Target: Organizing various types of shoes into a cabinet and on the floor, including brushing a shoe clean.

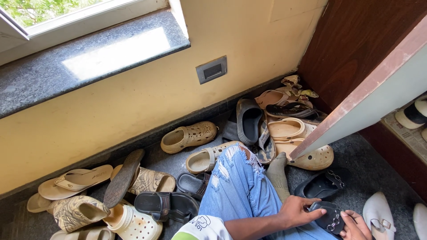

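I sit on the dark floor with one leg in ripped blue jeans (238, 186) and a grey-green sock (279, 175) stretched out ahead. My left hand (301, 211) grips a black slip-on shoe with a metal chain (327, 212) at its left end. My right hand (356, 227) holds the same shoe from the right, its fingers by the chain. A second black shoe of the same kind (321, 184) lies on the floor just beyond, by my foot.
Several sandals, beige clogs (189, 135) and slippers lie heaped along the yellow wall under a stone window sill (89, 62). A brown cabinet door (356, 115) stands open on the right, with a paper-lined shelf behind it. A white shoe (378, 213) lies at the lower right.
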